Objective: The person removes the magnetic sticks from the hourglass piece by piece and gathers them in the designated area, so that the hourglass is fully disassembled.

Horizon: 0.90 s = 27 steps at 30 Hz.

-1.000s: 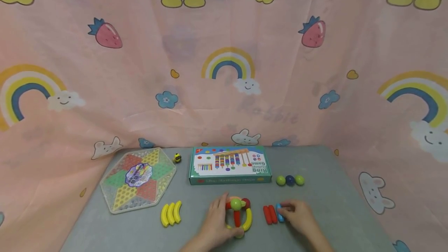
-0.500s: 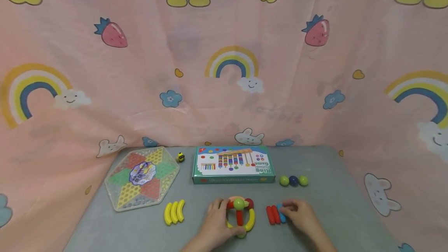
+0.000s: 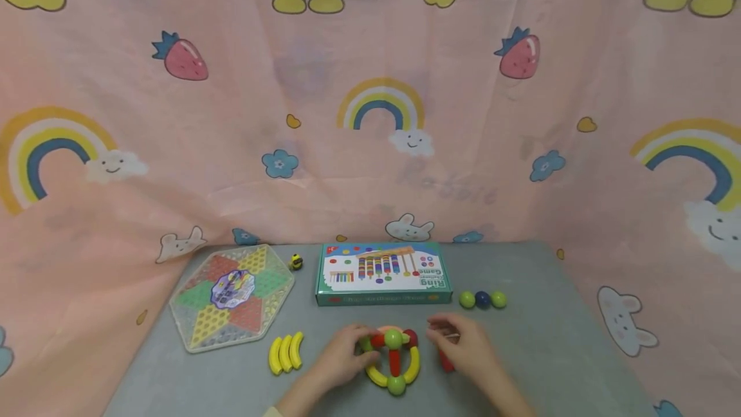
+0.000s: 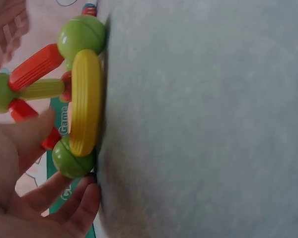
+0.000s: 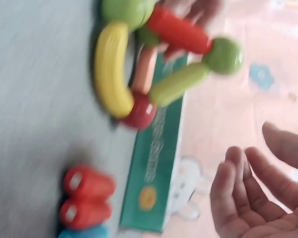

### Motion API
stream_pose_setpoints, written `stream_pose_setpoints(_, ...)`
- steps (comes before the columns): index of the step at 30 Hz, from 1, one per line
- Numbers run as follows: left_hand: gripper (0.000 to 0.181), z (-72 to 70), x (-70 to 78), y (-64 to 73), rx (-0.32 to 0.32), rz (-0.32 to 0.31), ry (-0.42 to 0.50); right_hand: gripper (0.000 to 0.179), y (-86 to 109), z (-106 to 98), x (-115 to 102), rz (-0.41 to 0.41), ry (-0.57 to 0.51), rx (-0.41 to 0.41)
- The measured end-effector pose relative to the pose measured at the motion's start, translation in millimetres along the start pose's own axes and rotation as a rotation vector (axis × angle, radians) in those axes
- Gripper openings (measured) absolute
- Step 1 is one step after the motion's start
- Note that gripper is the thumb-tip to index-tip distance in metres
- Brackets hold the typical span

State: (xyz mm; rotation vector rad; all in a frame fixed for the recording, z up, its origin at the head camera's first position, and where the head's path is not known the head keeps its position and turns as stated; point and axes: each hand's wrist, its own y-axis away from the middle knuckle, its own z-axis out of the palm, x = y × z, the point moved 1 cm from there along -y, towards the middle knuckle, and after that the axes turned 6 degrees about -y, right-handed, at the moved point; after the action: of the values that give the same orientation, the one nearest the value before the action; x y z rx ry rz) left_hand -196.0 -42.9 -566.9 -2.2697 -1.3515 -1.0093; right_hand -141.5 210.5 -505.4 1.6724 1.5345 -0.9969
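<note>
A magnetic ball-and-rod frame [image 3: 412, 365] of green and red balls with yellow, red and other coloured rods stands on the table. My left hand [image 3: 345, 356] holds it at the left green ball [image 4: 73, 157], the thumb on the near side and fingers beyond the ball. My right hand [image 3: 466, 343] hovers right of the frame, fingers loosely bent and nothing between them. Below that hand lie two red rods [image 5: 88, 198] side by side, with a blue rod [image 5: 84, 232] against them. In the head view the right hand hides the blue rod.
Three curved yellow rods [image 3: 285, 354] lie to the left. Behind stand a boxed ring game [image 3: 383, 275] and a hexagonal board [image 3: 231, 298], with a small bee toy [image 3: 296, 262] between them. Two green balls [image 3: 498, 300] and a dark blue ball [image 3: 482, 300] sit at right.
My right hand slid the blue rod against the red rods, let go, and rose toward the frame. My left hand shifted from spanning the frame's front ball to its left ball.
</note>
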Motion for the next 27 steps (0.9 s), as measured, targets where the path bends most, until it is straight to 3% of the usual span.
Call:
stream_pose_setpoints(6, 0.026, 5.7, -7.8, 0.7, 0.087, 0.008, -0.011, 0.025, 2.6, 26, -21, -0.197, 0.018, -0.112)
stream_pose_setpoints(10, 0.026, 7.8, -10.9, -0.1, 0.105, 0.0, -0.041, 0.033, 3.0, 41, -26, -0.275, 0.071, -0.11)
stream_pose_setpoints(16, 0.024, 7.8, -8.2, -7.1, 0.129, 0.041, -0.077, 0.044, -1.2, 60, -28, -0.243, 0.235, -0.043)
stream_pose_setpoints(21, 0.026, 10.1, -7.3, -7.9, 0.121, 0.032, -0.084, 0.046, -3.2, 68, -29, -0.196, 0.353, -0.085)
stream_pose_setpoints(27, 0.024, 9.5, -4.3, -6.9, 0.112, 0.022, -0.071, 0.034, -3.7, 71, -29, -0.17, 0.393, -0.117)
